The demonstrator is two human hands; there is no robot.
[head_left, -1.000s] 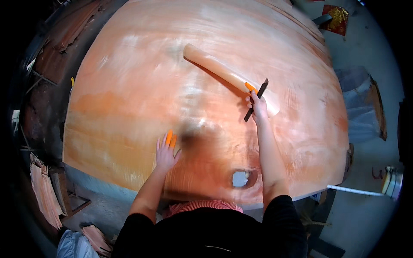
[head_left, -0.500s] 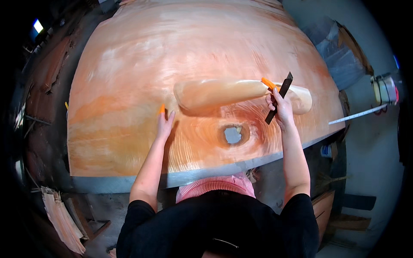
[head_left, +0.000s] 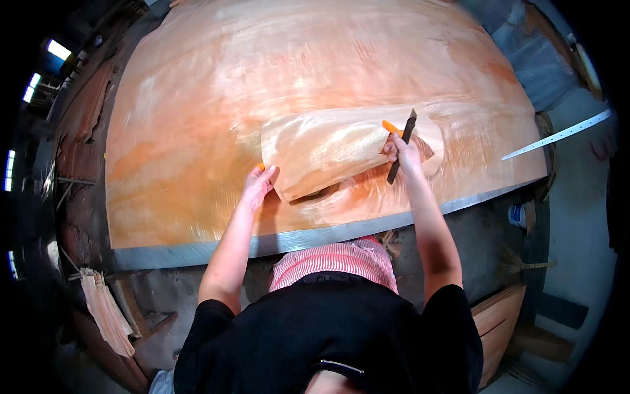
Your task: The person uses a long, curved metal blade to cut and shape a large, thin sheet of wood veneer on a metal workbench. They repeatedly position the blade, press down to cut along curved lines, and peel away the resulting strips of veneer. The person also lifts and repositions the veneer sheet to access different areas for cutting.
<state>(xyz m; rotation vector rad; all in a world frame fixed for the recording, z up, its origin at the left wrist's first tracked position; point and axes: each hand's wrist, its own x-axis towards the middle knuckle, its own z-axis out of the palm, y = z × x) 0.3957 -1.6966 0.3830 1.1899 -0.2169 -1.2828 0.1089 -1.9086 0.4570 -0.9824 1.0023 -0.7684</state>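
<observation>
A loose curled piece of pale wood veneer (head_left: 321, 151) lies over a wide orange-brown veneer sheet (head_left: 177, 157). At its left edge, my left hand (head_left: 258, 187) is closed, thumb and fingers at the rim; an orange cover sits on one fingertip. My right hand (head_left: 405, 154) grips a dark flat knife (head_left: 401, 148) with a slanted tip, held upright across the fingers. An orange cover also shows on a right fingertip, which rests by the right part of the loose piece. Under its raised near edge is a shadowed gap; the surface there is hidden.
A grey metal table edge (head_left: 302, 238) runs before my waist. A white ruler (head_left: 558, 134) juts out at the right. Clear plastic sheeting (head_left: 531, 59) hangs at the far right. Veneer strips (head_left: 105, 312) stand lower left, boards (head_left: 502, 322) lower right, and a white tub (head_left: 518, 215) by the right edge.
The loose veneer piece has come nearer to me and flattened out, covering the hole in the sheet that showed before. My left hand has closed at its left edge; the right still carries the knife.
</observation>
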